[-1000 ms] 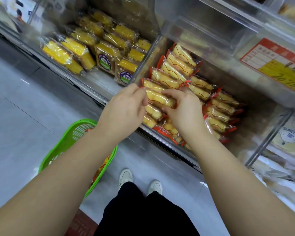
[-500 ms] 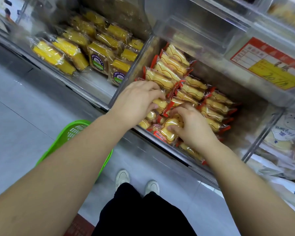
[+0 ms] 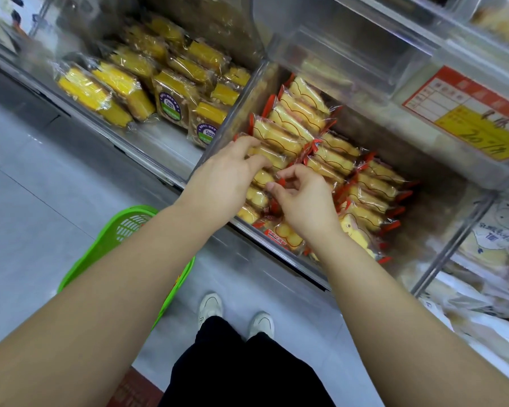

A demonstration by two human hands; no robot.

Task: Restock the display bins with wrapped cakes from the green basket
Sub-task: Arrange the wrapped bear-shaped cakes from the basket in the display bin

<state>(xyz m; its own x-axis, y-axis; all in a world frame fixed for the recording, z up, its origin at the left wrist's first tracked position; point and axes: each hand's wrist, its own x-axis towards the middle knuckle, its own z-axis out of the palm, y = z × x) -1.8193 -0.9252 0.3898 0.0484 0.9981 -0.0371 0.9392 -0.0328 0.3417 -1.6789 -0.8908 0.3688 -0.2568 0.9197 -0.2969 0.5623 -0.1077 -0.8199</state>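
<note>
Tugging the red-edged clear-wrapped yellow cakes (image 3: 279,136) at frame centre could topple the row: left hand (image 3: 221,183) presses with loosely spread fingers, right hand (image 3: 303,201) pinches a wrapper.

Both bare forearms reach forward, converging. The left hand (image 3: 222,179) lies palm down, its fingers bent with the tips pressing downward. The right hand (image 3: 304,201), just beside it, curls its fingers inward, thumb and forefinger pinched together.
</note>
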